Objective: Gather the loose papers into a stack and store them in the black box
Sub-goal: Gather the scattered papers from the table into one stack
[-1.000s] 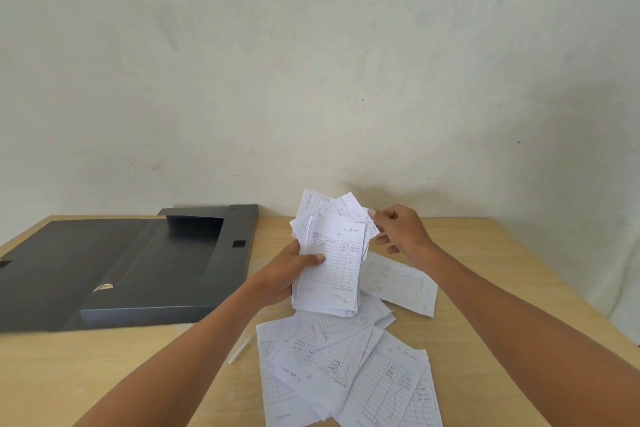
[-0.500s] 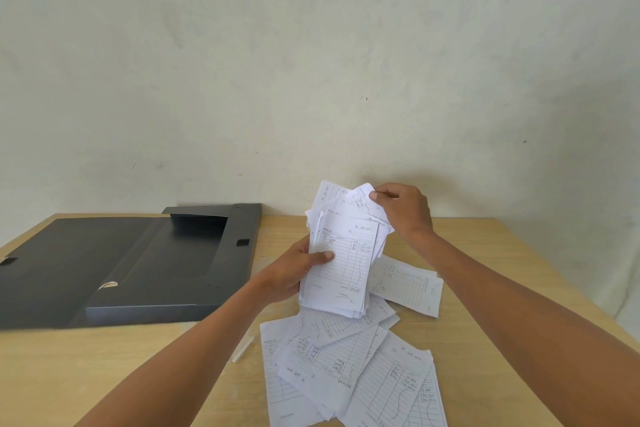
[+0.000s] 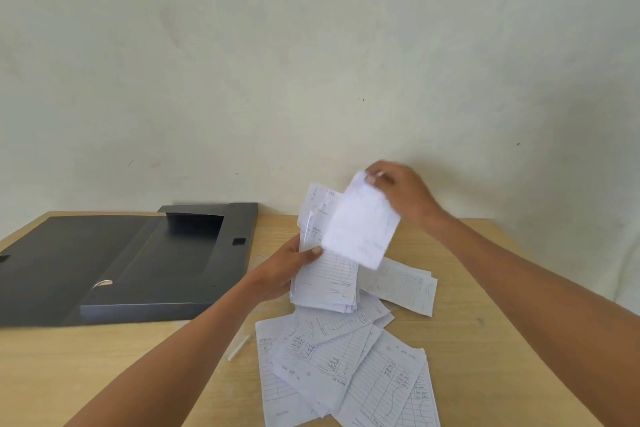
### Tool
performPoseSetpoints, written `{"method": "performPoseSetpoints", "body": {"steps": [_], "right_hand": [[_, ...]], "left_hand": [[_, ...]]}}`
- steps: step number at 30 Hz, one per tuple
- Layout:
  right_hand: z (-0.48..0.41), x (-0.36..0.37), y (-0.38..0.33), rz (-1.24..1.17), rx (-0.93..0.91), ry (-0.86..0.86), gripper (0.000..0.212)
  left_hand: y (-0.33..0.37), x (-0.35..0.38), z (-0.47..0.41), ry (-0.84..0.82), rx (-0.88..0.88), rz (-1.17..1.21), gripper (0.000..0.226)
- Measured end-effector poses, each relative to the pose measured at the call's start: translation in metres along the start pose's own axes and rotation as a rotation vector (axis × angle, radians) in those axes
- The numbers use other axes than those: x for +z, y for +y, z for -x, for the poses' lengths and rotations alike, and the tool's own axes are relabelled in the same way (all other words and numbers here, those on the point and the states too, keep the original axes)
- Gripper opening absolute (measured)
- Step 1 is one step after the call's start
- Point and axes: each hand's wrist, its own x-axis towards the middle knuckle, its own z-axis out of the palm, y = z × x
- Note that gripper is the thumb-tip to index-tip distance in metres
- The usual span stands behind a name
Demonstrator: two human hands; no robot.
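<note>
My left hand (image 3: 289,267) grips an uneven bundle of white ruled papers (image 3: 329,279), held upright above the table. My right hand (image 3: 403,192) pinches the top corner of a single blurred sheet (image 3: 362,227) lifted in front of the bundle. Several loose papers (image 3: 341,371) lie overlapping on the wooden table (image 3: 485,288) below my hands, and one more sheet (image 3: 401,284) lies to the right of the bundle. The black box (image 3: 173,263) lies open at the left, its lid flap (image 3: 52,253) spread flat, nothing visible inside.
A small clear plastic strip (image 3: 238,347) lies on the table between the box and the loose papers. A pale wall rises directly behind the table's far edge. The table's right edge runs diagonally past my right forearm.
My right hand has risen from the top of the bundle, pulling one sheet up and forward across it. My left hand stays gripping the bundle in about the same place.
</note>
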Motion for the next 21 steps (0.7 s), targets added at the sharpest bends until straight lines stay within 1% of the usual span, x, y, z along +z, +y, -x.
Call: {"method": "performPoseSetpoints", "body": {"steps": [1,2,3,4,6,9,11,13,14,16,18,20,21], "right_hand": [[0.006,0.01,0.005,0.141,0.003,-0.1,0.008],[0.014,0.021,0.012,0.299,-0.011,-0.127,0.011],[0.024,0.033,0.018,0.439,-0.049,-0.096,0.015],[0.032,0.043,0.021,0.527,-0.097,-0.044,0.017],[0.042,0.061,0.024,0.578,-0.146,0.032,0.018],[0.046,0.077,0.025,0.553,-0.112,0.038,0.019],[0.045,0.078,0.024,0.546,-0.097,0.034,0.024],[0.039,0.073,0.023,0.493,-0.052,0.086,0.032],[0.033,0.069,0.021,0.448,0.015,0.096,0.038],[0.02,0.06,0.021,0.316,0.181,0.028,0.042],[0.01,0.052,0.022,0.1,0.281,-0.093,0.031],[0.007,0.045,0.022,-0.095,0.307,-0.139,0.015],[0.006,0.042,0.021,-0.175,0.312,-0.138,0.011]], "left_hand": [[0.001,0.004,0.0,-0.021,0.008,0.018,0.042],[0.001,0.008,0.0,-0.051,0.015,0.036,0.043],[0.001,0.012,0.0,-0.078,0.021,0.048,0.044],[0.001,0.016,0.001,-0.097,0.027,0.055,0.044],[0.0,0.02,0.004,-0.112,0.03,0.056,0.044],[-0.003,0.019,0.005,-0.115,0.052,0.013,0.042],[-0.005,0.015,0.004,-0.098,0.06,-0.016,0.043],[-0.007,0.011,0.004,-0.099,0.053,-0.041,0.046],[-0.008,0.008,0.004,-0.103,0.045,-0.051,0.048],[-0.011,0.005,0.003,-0.117,0.026,-0.087,0.05],[-0.013,0.004,0.001,-0.134,0.012,-0.114,0.05],[-0.013,0.005,0.0,-0.147,0.001,-0.115,0.05],[-0.013,0.006,0.0,-0.146,-0.003,-0.108,0.05]]}}
